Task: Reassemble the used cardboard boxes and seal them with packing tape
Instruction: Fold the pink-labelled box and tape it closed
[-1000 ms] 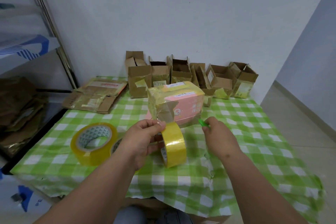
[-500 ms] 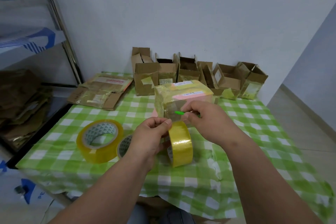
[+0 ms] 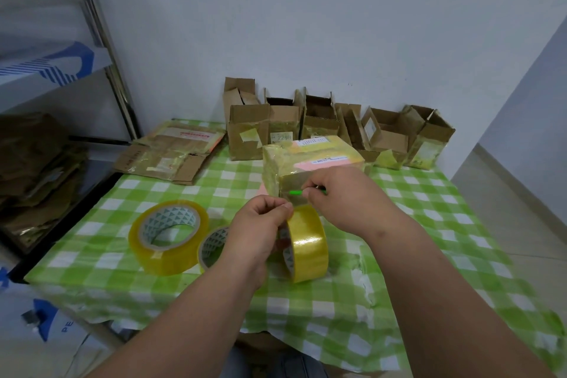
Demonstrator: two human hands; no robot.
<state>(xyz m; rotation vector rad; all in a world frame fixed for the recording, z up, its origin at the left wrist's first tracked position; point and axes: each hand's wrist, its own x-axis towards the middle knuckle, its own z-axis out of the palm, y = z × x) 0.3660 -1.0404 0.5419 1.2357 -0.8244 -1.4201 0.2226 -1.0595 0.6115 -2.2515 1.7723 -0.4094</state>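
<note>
Worktop [image 3: 429, 209] was covered by a green-and-white check cloth and set against a white wall [image 3: 306, 25]. Open boxes [image 3: 319, 123] were lined up along the wall; flattened cardboard [image 3: 171, 153] lay at the back left, beside a metal shelf [image 3: 101, 25]. A taped box [image 3: 306, 163] stood mid-worktop. A tape roll [image 3: 306, 242] was held upright by the left hand [image 3: 260, 230], tape end pinched. A green tool [image 3: 296, 192] was pinched in the right hand [image 3: 346, 196] against the box. Two more rolls [image 3: 168, 236] lay at left.

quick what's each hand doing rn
Left hand: pinching the strip from the tape roll.
Right hand: gripping a green cutter.
</note>
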